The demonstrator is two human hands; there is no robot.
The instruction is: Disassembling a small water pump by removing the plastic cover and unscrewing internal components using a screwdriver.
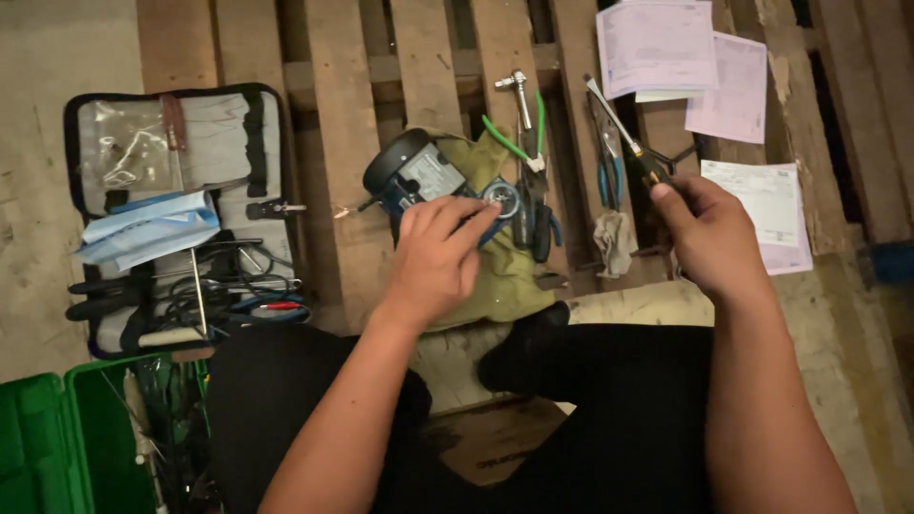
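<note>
My left hand (436,259) rests on a small blue and black electric motor (419,176) that lies on an olive cloth (505,276) on a wooden pallet. Its fingers touch the round metal end of the motor (501,197). My right hand (709,233) is closed around the dark handle of a screwdriver (624,133), whose metal shaft points up and to the left, clear of the motor.
Green-handled pliers (514,143), a small hammer (519,90) and blue-handled pliers (609,176) lie on the pallet slats (333,114). Pink and white papers (733,86) sit at the right. An open tool pouch (181,219) and a green case (48,447) are at the left.
</note>
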